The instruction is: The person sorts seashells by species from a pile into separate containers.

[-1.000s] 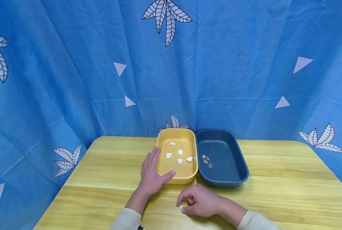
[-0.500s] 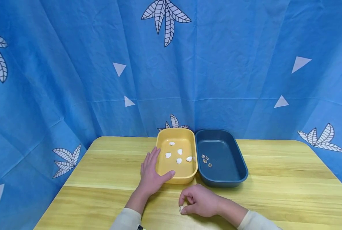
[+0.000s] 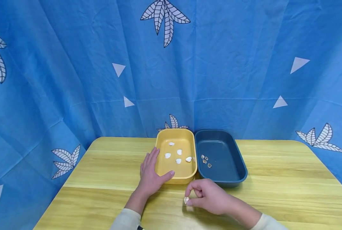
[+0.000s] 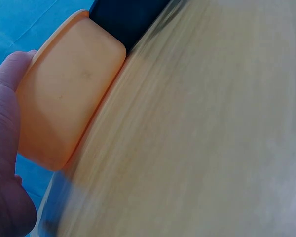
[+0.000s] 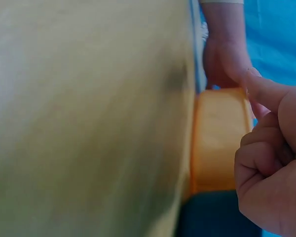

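My right hand [image 3: 209,196] pinches a small whitish shell [image 3: 186,200] between thumb and forefinger, just above the table in front of the bins. In the right wrist view, its other fingers are curled in and the shell cannot be made out. My left hand [image 3: 152,174] rests with fairly straight fingers along the left side of a yellow bin [image 3: 176,180], its thumb at the front rim. Several white shells [image 3: 178,161] lie spread inside that bin. Beside it, a dark blue bin [image 3: 227,182] contains several smaller brownish shells [image 3: 204,161] near its left wall.
Both bins stand side by side at the back of the wooden table [image 3: 277,179]. Behind the table hangs a blue curtain [image 3: 231,73] with white leaf and triangle prints.
My right hand has picked the shell up off the table and moved slightly right and toward the bins. My left hand has stayed at the yellow bin.
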Motion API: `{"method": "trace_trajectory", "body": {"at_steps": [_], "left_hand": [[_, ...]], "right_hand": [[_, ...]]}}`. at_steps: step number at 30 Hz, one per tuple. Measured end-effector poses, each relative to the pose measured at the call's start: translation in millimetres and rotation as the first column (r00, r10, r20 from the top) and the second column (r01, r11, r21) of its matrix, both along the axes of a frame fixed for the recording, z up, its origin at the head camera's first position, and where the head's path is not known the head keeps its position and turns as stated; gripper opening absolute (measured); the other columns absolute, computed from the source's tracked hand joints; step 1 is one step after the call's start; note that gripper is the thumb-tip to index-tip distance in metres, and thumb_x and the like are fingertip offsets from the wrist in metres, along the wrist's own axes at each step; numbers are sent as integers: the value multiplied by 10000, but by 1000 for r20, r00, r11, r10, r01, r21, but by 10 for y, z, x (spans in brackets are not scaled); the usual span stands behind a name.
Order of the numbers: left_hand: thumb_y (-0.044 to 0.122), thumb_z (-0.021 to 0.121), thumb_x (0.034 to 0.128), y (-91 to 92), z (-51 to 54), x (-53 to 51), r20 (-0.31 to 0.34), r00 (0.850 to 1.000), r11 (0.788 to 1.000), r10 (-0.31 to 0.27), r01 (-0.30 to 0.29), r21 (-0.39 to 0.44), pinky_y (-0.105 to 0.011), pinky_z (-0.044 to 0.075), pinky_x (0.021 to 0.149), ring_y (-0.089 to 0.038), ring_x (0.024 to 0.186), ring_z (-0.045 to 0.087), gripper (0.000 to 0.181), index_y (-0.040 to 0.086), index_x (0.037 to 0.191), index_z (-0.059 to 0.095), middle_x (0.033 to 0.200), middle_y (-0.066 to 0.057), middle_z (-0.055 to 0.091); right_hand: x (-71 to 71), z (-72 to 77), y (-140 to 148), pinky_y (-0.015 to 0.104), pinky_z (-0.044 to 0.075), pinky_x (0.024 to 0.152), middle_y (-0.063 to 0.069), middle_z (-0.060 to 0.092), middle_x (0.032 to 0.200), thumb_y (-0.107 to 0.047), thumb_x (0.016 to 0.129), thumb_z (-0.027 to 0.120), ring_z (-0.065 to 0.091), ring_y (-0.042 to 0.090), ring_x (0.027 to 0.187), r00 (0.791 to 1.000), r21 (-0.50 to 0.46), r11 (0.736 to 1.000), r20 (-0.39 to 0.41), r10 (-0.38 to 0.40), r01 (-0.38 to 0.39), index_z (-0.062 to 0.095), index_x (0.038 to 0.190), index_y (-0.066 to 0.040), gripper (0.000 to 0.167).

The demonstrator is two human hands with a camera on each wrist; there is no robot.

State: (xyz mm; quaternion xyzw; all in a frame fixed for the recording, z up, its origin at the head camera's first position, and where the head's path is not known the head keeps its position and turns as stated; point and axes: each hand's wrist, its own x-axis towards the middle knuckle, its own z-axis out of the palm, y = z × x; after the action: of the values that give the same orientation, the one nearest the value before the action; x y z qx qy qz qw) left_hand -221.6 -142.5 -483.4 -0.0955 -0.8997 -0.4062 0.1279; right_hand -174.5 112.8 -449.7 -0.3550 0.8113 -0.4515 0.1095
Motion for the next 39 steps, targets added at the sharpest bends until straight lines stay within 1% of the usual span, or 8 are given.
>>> {"method": "trace_trajectory", "body": {"at_steps": [9,13,16,19,20,23,32,39], "left_hand": [[590,767,770,-9,12,4,17,1000,1000,1,-1,12,-635,27,1138,-329,1498,66,1032,192,1585,275,1649,42,160],[579,771,771,-14,12,4,18,1000,1000,3,-3,13,-636,27,1137,-334,1497,68,1028,190,1585,278,1648,44,162],[577,771,772,-17,14,7,21,1000,1000,7,-7,13,-640,26,1136,-334,1497,68,1027,194,1586,276,1648,45,162],[581,770,770,-18,14,8,24,1000,1000,9,-10,15,-636,23,1138,-332,1497,68,1030,189,1585,278,1648,47,163],[581,772,768,-17,14,9,23,1000,1000,9,-9,18,-636,24,1138,-332,1497,68,1032,188,1585,279,1648,45,164],[576,777,765,-18,9,8,20,1000,1000,5,-5,26,-635,26,1138,-340,1495,72,1035,178,1583,285,1647,42,167],[556,789,764,-19,-7,-2,17,1000,999,0,-1,35,-633,21,1137,-335,1496,67,1035,168,1582,287,1646,53,166],[539,793,768,-6,-12,-6,11,1000,999,-3,3,40,-632,20,1138,-338,1495,72,1027,160,1580,293,1645,47,172]], "right_hand": [[-56,245,164,240,441,618,-120,255,607,-266,884,782,292,36,546,996,-65,994,-33,-86,84,689,951,-232,120],[-111,346,210,249,443,670,-115,244,601,-251,882,787,281,51,533,982,-91,981,-53,-179,174,691,946,-212,121],[-173,390,231,241,412,610,-103,257,586,-241,878,793,279,61,500,956,-118,953,-59,-287,279,695,953,-181,137],[-259,410,260,248,360,533,-73,265,575,-232,880,792,272,80,467,919,-141,915,-65,-390,378,700,961,-147,149],[-293,412,273,264,327,496,-65,263,574,-237,881,791,273,90,457,906,-143,902,-62,-418,407,704,962,-143,151],[-408,420,316,292,330,479,-43,259,570,-238,886,787,297,127,441,875,-145,871,-61,-481,469,711,966,-130,154],[-765,393,398,307,283,430,-30,285,572,-276,910,762,337,212,446,811,-110,811,-58,-583,575,703,1006,-118,193],[-966,332,396,313,291,441,-19,298,565,-252,922,748,342,218,452,782,-57,784,-61,-620,618,699,1015,-93,190]]}}
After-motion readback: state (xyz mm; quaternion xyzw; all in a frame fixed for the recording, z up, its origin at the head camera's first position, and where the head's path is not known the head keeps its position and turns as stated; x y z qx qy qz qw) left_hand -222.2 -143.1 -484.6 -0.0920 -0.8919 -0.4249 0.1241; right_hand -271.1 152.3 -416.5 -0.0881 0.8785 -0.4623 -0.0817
